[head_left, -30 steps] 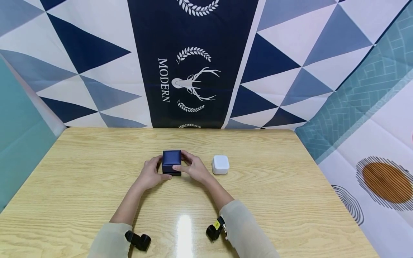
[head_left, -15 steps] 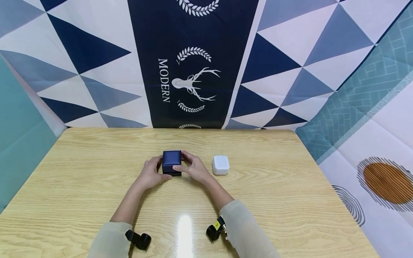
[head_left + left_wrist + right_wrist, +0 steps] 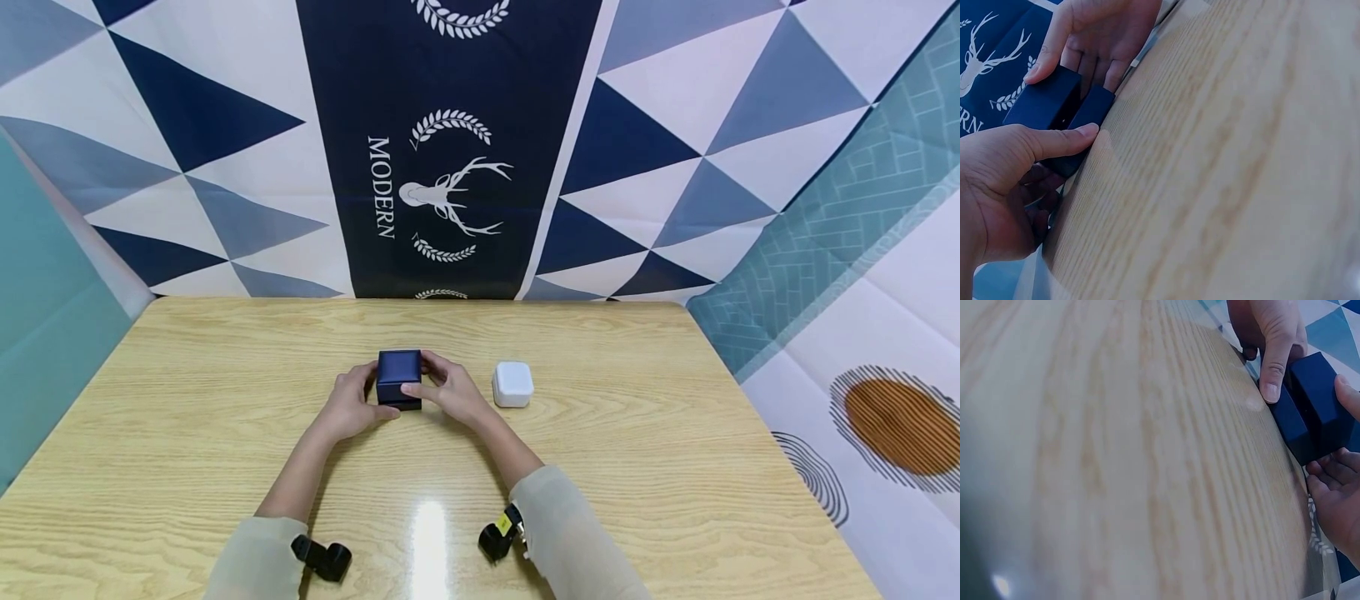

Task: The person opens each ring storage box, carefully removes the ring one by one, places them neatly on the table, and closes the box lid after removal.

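A small dark blue hinged gift box stands on the table between both hands. My left hand grips its lower part from the left, the thumb along the front of the base. From the right side, my right hand holds the lid, thumb on its front face and the other fingers mostly hidden behind. Both wrist views show a narrow dark gap between lid and base at the front. What lies inside the box is hidden.
A white rounded cube-shaped box stands to the right of the right hand. The wooden table ends at a patterned cloth backdrop. Black wrist cameras sit at both sleeves, one on the left.
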A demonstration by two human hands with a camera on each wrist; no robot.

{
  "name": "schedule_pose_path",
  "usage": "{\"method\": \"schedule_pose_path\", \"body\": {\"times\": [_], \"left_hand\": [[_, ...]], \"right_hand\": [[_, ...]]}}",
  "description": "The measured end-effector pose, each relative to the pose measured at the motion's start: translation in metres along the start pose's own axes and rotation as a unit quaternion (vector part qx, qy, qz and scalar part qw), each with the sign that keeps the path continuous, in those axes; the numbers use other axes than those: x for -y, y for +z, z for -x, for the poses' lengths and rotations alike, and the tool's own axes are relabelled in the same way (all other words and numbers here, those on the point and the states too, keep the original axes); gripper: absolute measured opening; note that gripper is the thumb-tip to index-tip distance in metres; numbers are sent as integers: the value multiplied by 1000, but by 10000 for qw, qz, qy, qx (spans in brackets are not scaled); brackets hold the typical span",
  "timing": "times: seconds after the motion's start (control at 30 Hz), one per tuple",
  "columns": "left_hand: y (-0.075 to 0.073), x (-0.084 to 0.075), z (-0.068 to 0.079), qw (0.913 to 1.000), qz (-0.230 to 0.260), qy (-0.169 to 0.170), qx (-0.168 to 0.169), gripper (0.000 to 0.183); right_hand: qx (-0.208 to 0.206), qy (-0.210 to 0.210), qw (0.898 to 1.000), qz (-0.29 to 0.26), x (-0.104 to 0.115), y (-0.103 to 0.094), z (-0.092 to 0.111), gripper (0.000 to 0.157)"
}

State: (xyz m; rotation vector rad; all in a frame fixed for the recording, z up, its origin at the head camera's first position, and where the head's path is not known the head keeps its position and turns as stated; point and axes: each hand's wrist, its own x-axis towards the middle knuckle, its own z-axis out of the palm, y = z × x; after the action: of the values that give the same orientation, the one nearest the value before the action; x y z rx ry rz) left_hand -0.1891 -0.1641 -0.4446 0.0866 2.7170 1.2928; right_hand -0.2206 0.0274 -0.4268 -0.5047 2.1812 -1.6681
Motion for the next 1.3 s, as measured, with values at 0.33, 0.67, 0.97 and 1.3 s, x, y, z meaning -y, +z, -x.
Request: {"method": "schedule_pose_path", "body": {"times": [0.33,0.67,0.97,1.3], "left_hand": [[0,1,0,10000,49,-5,-7,87],[0,1,0,9999,75,70,-32,87],[1,1,0,10000,16,69,-51,87],[1,1,0,10000,-14,62,-69,87]], "right_hand": [[-78,109,9999,16,-12,0,-7,73],[-241,40,9997,57,-20,2,-10,72],[-237,28,9997,42,-20,3,-11,72],[-128,46,9999,-53,-15,2,-8,71]]}}
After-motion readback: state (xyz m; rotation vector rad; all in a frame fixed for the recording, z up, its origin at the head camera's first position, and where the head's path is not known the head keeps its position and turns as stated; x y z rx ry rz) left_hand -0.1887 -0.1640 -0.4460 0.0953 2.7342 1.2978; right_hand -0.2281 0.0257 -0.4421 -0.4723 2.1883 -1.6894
